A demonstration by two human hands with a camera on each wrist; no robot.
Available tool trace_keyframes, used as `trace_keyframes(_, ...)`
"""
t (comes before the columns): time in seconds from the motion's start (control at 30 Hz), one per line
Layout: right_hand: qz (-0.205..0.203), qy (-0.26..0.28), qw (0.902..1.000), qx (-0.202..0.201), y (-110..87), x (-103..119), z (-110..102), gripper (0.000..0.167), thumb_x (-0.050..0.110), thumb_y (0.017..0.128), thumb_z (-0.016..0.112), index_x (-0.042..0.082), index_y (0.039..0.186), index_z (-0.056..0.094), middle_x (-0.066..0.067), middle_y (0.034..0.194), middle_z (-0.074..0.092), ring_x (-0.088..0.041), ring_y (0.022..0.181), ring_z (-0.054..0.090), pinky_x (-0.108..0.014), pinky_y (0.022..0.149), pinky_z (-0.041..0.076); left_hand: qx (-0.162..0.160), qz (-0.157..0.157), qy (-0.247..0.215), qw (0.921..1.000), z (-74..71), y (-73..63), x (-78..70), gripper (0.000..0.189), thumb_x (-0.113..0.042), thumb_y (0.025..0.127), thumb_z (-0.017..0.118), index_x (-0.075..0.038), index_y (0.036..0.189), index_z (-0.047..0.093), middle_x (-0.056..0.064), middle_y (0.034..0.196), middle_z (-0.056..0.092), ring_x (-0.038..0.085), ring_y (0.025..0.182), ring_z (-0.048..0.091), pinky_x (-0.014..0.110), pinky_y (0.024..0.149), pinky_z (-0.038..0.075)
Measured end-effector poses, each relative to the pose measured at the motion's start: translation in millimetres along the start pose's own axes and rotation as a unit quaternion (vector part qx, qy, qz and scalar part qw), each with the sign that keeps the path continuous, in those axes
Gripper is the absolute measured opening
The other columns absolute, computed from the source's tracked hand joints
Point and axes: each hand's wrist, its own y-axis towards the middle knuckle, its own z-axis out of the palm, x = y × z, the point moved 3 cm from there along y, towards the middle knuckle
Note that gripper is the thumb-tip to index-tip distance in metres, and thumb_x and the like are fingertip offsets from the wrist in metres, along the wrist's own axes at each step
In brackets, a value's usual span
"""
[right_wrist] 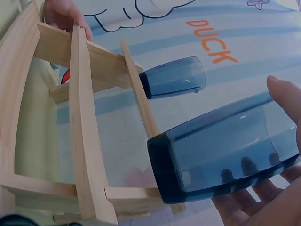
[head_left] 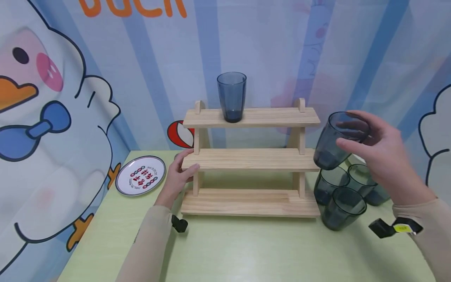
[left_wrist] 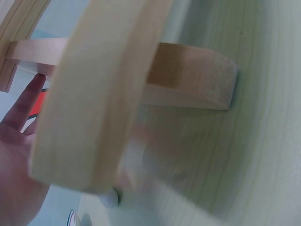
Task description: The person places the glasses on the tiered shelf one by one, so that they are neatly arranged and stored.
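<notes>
My right hand (head_left: 378,152) grips a blue-tinted drinking glass (head_left: 331,145), thumb on the near side and fingers round the far side. That glass is tilted, mouth up toward the hand, beside the right end of a three-tier wooden shelf (head_left: 250,159). In the right wrist view the held glass (right_wrist: 225,150) lies across the lower right, its dark base toward the shelf. Another glass (head_left: 232,96) stands upright on the top tier. My left hand (head_left: 176,176) holds the left end of the middle tier, close by the shelf upright (left_wrist: 188,75) in the left wrist view.
Several more glasses (head_left: 343,209) stand bunched on the table (head_left: 246,250) right of the shelf, under the held one. A white plate (head_left: 141,176) with red lettering lies to the left. Behind the shelf hangs a blue striped cloth (head_left: 169,70) with duck drawings.
</notes>
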Motion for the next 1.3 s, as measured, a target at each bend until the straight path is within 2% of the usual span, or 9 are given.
trace_keyframes(0.2, -0.022, 0.035, 0.999, 0.018, 25.7, 7.6, 21.4, 0.069, 0.005, 0.093, 0.079, 0.021, 0.155, 0.052, 0.0, 0.134, 0.066, -0.011, 0.112, 0.067, -0.016, 0.085, 0.055, -0.002, -0.002, -0.004, 1.0, -0.6, 0.4, 0.8, 0.058, -0.02, 0.101, 0.071, -0.024, 0.155, 0.049, 0.012, 0.153, 0.048, 0.032, 0.112, 0.064, 0.036, 0.083, 0.061)
trace_keyframes(0.27, -0.025, 0.024, 0.9993, 0.016, 32.7, 9.0, 27.7, 0.07, 0.008, 0.093, 0.081, 0.022, 0.154, 0.052, -0.001, 0.134, 0.066, -0.011, 0.111, 0.068, -0.016, 0.085, 0.056, -0.002, -0.004, -0.007, 1.0, -0.5, 0.6, 0.7, 0.058, -0.02, 0.101, 0.071, -0.024, 0.155, 0.049, 0.012, 0.152, 0.048, 0.032, 0.112, 0.064, 0.038, 0.084, 0.061)
trace_keyframes(0.47, -0.018, 0.01, 0.9998, 0.003, 51.7, 12.0, 46.9, 0.068, 0.016, 0.092, 0.083, 0.022, 0.154, 0.054, 0.0, 0.133, 0.066, -0.013, 0.112, 0.066, -0.016, 0.086, 0.055, 0.0, -0.005, -0.014, 0.9999, -0.2, 1.1, -0.1, 0.058, -0.019, 0.101, 0.07, -0.022, 0.155, 0.049, 0.013, 0.152, 0.047, 0.031, 0.111, 0.065, 0.039, 0.086, 0.061)
trace_keyframes(0.73, -0.009, 0.064, 0.9979, 0.001, 76.8, 15.6, 72.5, 0.07, 0.016, 0.089, 0.086, 0.019, 0.151, 0.056, -0.004, 0.131, 0.066, -0.017, 0.111, 0.066, -0.019, 0.085, 0.057, -0.003, -0.003, -0.018, 0.9998, -0.2, 1.1, -0.6, 0.058, -0.019, 0.101, 0.071, -0.023, 0.155, 0.049, 0.011, 0.154, 0.046, 0.034, 0.114, 0.064, 0.041, 0.085, 0.062)
trace_keyframes(0.87, 0.003, 0.063, 0.998, -0.004, 85.6, 18.6, 79.7, 0.07, 0.019, 0.088, 0.088, 0.021, 0.151, 0.056, -0.005, 0.134, 0.065, -0.02, 0.114, 0.066, -0.02, 0.085, 0.057, -0.005, -0.004, -0.016, 0.9999, 0.4, 0.5, -1.0, 0.058, -0.019, 0.101, 0.071, -0.023, 0.155, 0.049, 0.011, 0.155, 0.045, 0.033, 0.114, 0.064, 0.039, 0.085, 0.062)
trace_keyframes(1.03, 0.014, 0.052, 0.9986, 0.002, 93.3, 25.0, 84.4, 0.072, 0.025, 0.089, 0.087, 0.025, 0.153, 0.054, -0.005, 0.138, 0.064, -0.022, 0.122, 0.064, -0.024, 0.09, 0.057, -0.003, -0.003, -0.018, 0.9998, 0.9, 0.9, -1.0, 0.058, -0.019, 0.102, 0.07, -0.023, 0.155, 0.049, 0.011, 0.155, 0.046, 0.032, 0.112, 0.065, 0.038, 0.084, 0.062)
trace_keyframes(1.3, 0.008, 0.048, 0.9988, 0.0, 108.7, 31.3, 93.4, 0.074, 0.025, 0.088, 0.088, 0.022, 0.154, 0.053, -0.009, 0.141, 0.063, -0.023, 0.123, 0.063, -0.035, 0.106, 0.052, -0.001, -0.002, -0.02, 0.9998, 2.0, -0.4, -2.7, 0.058, -0.02, 0.101, 0.071, -0.023, 0.155, 0.05, 0.009, 0.154, 0.047, 0.032, 0.111, 0.065, 0.037, 0.084, 0.062)
